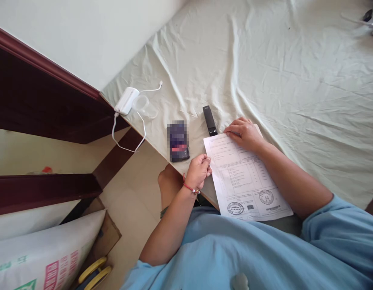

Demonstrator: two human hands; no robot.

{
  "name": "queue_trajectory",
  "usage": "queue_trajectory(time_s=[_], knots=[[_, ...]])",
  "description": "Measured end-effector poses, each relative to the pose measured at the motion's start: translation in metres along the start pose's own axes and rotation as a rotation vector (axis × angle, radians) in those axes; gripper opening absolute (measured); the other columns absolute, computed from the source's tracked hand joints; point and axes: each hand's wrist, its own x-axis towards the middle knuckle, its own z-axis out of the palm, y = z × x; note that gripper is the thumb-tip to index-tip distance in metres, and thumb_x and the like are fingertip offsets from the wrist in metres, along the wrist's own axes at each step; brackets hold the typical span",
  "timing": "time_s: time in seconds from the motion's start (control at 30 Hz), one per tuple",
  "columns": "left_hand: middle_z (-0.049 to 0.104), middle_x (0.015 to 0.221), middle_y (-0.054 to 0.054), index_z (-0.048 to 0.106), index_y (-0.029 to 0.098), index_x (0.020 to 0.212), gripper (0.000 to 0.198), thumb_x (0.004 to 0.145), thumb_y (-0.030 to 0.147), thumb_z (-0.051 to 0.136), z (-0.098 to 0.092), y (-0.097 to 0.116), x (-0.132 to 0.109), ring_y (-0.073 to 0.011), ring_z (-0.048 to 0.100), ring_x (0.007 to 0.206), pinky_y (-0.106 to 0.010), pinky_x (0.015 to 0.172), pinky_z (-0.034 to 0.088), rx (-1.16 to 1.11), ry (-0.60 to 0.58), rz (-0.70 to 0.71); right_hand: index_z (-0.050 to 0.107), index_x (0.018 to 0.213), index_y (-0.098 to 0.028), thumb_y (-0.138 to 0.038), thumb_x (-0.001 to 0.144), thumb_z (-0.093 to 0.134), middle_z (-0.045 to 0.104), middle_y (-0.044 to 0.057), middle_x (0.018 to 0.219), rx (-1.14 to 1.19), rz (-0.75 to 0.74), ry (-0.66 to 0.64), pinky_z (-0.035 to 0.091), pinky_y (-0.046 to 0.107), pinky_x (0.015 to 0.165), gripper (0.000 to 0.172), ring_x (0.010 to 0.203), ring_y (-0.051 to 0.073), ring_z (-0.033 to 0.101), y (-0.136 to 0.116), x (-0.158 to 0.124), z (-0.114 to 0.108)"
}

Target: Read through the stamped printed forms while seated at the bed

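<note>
A printed paper sheet [243, 177] with stamps at its near end lies on the pale green bed sheet [279, 72]. My left hand [198, 171], closed in a pinch, grips the paper's left edge. My right hand [243, 133] rests on the paper's far end with fingers curled down on its top edge. A black stapler [209, 120] lies just beyond the paper's far left corner, close to my right fingertips. A dark phone [178, 141] lies left of the paper near the bed's edge.
A white power bank [126, 100] with a white cable [128, 137] and a clear round lid sit at the bed's corner. Dark wooden furniture [38, 104] stands at left. A printed sack [44, 253] and yellow-rimmed object lie on the floor. A white device [371, 18] sits far right.
</note>
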Motion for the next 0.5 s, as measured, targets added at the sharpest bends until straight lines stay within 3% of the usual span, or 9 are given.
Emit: queue_trajectory(time_s=[0.5], knots=[[0.055,0.069,0.004,0.058,0.012,0.074,0.02,0.094,0.011,0.056,-0.0003,-0.0028,0.0014,0.0001,0.039,0.037,-0.016,0.038,0.023,-0.025,-0.005,0.024,0.084,0.103,-0.025,-0.032,0.103,0.056,0.079,0.012,0.107,0.006,-0.005,0.009,0.046,0.055,0.102,0.029,0.111,0.034,0.064,0.0001,-0.0003,0.0001]])
